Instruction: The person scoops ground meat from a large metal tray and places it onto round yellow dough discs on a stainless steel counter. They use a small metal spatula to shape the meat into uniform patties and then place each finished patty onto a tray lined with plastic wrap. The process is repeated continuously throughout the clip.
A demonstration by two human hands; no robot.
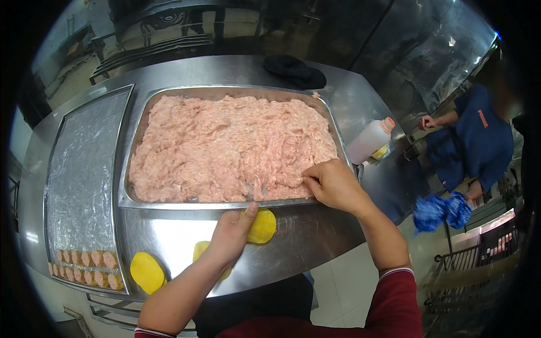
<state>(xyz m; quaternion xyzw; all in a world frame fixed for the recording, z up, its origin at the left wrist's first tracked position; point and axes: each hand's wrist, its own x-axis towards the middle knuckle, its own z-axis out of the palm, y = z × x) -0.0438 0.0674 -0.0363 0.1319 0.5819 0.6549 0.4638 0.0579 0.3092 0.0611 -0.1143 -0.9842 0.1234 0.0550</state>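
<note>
A wide metal tray (163, 204) full of pale pink minced meat (225, 146) lies before me on a steel table. My left hand (228, 236) is closed at the tray's near edge, holding a round yellow wrapper (262, 227) between thumb and fingers; most of the fingers are hidden behind the hand. At the near right corner of the meat, my right hand (338, 185) has its fingertips pinched together against the surface. Whether mince is between them cannot be made out. Another yellow wrapper stack (147, 272) sits on the table left of my left forearm, and more yellow wrappers (202, 250) show partly behind my wrist.
On the left lies a long plastic-lined tray (84, 169) with rows of small filled dumplings (87, 267) at its near end. A plastic bottle (369, 141) and a black cap (294, 72) stand beyond the meat. To the right, a person in blue (473, 135) holds blue plastic (442, 212).
</note>
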